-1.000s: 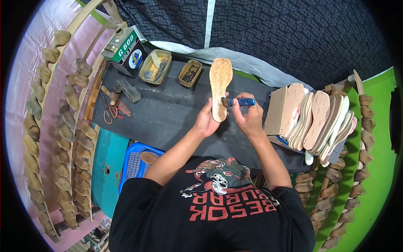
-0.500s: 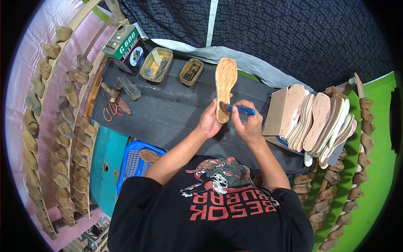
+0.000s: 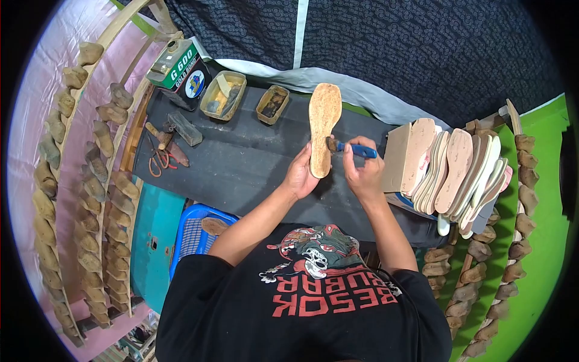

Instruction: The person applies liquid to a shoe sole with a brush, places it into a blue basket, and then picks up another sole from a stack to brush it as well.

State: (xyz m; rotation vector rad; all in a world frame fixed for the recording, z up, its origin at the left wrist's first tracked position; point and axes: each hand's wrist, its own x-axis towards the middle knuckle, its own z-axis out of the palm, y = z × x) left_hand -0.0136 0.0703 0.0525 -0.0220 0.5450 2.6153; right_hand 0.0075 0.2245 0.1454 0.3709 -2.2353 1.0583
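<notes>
My left hand (image 3: 300, 172) grips a tan, cork-like shoe sole (image 3: 324, 114) near its narrower end, holding it up over the dark table with the broad end pointing away from me. In my right hand (image 3: 363, 172) is a brush (image 3: 357, 149) with a blue handle. Its dark bristles meet the sole's right edge, just below the narrow middle. Right of that hand stands a thick row of insoles (image 3: 455, 172) in beige, brown and white.
At the back left are a G 600 can (image 3: 181, 72), a plastic tub (image 3: 223, 96) and a smaller tub (image 3: 273, 104). Scissors (image 3: 158, 161) lie by a dark block (image 3: 184, 128). A blue basket (image 3: 192, 232) sits below the table edge. Racks of shoe lasts (image 3: 90, 181) flank both sides.
The brush has shifted right, from over the sole's face to its right edge, and my right hand has moved slightly with it. The left hand and sole stay nearly still.
</notes>
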